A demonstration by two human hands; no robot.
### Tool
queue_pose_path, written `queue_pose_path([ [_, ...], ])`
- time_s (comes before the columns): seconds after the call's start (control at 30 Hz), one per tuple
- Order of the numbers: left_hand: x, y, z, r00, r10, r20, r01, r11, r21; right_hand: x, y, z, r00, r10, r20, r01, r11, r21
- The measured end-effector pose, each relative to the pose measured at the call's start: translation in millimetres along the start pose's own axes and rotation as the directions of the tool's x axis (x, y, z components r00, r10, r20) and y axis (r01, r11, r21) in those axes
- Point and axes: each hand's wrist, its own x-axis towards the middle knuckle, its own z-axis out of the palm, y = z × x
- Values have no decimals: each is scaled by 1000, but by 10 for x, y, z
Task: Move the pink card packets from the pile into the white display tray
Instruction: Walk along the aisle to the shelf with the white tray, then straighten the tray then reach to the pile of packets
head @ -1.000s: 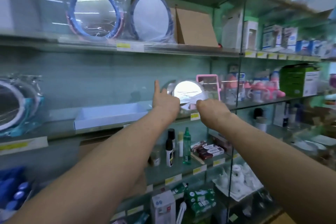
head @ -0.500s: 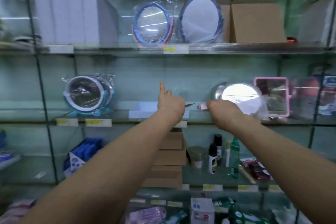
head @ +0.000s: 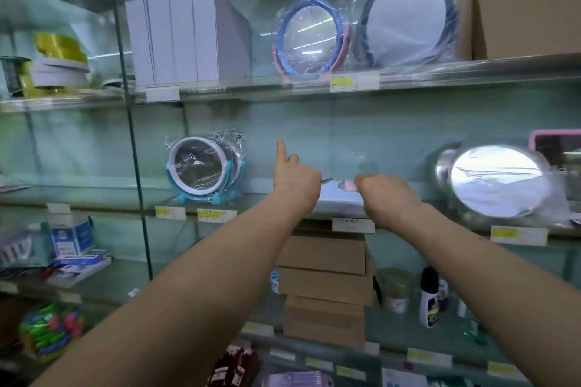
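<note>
Greenish light, glare on mirror [head: 498,181], blurred bowed edges

open gap above white tray [head: 341,202], blue mirror [head: 201,166] left, silver mirror [head: 498,182] right

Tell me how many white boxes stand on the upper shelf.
4 white boxes, side by side on the upper shelf, left of the blue mirror; others may be hidden behind them.

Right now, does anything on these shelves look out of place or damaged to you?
Nothing looks spilled or damaged. Only the stack of brown boxes below the white tray sits slightly staggered. The right hand grips a pink card packet at the tray.
</note>
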Motion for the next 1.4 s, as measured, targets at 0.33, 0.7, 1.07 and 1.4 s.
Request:
queue_pose_path([
  [0.33,772,-172,439,995,60,-85,-63,997,-38,732,-64,366,998,20,-52,-22,999,-33],
  [0.7,1631,-559,1161,985,114,-132,-133,980,-148,1565,-268,769,993,112,-30,-112,994,-6],
  [1.07,1935,-550,1456,982,156,-105,-180,937,-298,1832,-220,1052,990,139,27,-140,990,19],
  [1.4,2071,-433,1467,983,78,166,132,326,-936,2028,250,1220,947,302,113,-322,875,360],
])
